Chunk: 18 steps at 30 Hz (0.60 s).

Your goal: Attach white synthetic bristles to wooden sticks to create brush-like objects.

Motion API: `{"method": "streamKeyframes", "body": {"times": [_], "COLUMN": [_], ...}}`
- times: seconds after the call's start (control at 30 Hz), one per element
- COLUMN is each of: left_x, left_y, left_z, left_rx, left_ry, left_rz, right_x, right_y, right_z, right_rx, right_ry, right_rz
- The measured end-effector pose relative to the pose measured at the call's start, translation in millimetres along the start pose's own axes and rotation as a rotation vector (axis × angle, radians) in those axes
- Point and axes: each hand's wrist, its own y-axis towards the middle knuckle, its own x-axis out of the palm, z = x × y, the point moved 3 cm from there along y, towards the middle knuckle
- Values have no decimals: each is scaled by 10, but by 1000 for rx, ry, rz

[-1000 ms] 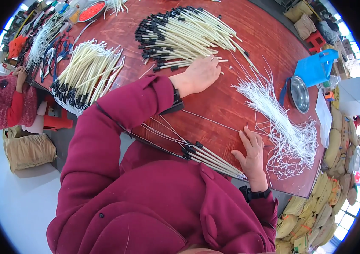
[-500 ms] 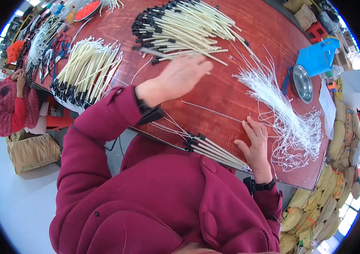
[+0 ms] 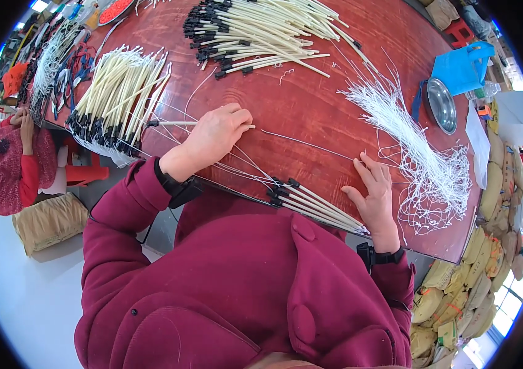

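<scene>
My left hand (image 3: 215, 132) is closed around a cream stick (image 3: 178, 123) with a black tip at its left end. The stick's bare right end pokes out past my fingers. My right hand (image 3: 373, 194) rests on the red table with fingers spread. Its fingertips are at the right end of a thin grey rod (image 3: 307, 145), which points toward my left hand. Beside that hand, along the near table edge, lies a row of several cream sticks (image 3: 320, 209) with black ends and white cords. A loose bundle of white cords (image 3: 424, 160) spreads to the right.
A large pile of black-tipped cream sticks (image 3: 261, 37) lies at the far middle; another bundle (image 3: 120, 92) lies left. A metal bowl (image 3: 441, 107) and blue container (image 3: 461, 71) stand far right. Another person (image 3: 15, 160) sits left. Stacked sacks (image 3: 473, 289) line the right.
My left hand has drawn back from the far pile toward me and left, with a cream stick in it. My right hand has stayed nearly in place.
</scene>
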Motion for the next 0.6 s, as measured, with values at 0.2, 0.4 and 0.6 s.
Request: {"method": "streamKeyframes", "body": {"times": [0.2, 0.4, 0.6], "left_x": [45, 88, 110], "left_y": [33, 61, 72], "left_z": [40, 31, 37], "left_rx": [-6, 7, 16], "left_ry": [-2, -6, 3], "left_rz": [-34, -35, -51], "right_x": [-4, 0, -3], "right_y": [7, 4, 20], "right_z": [-8, -8, -15], "right_rx": [1, 3, 15], "right_ry": [10, 29, 15], "right_rz": [0, -1, -8]}}
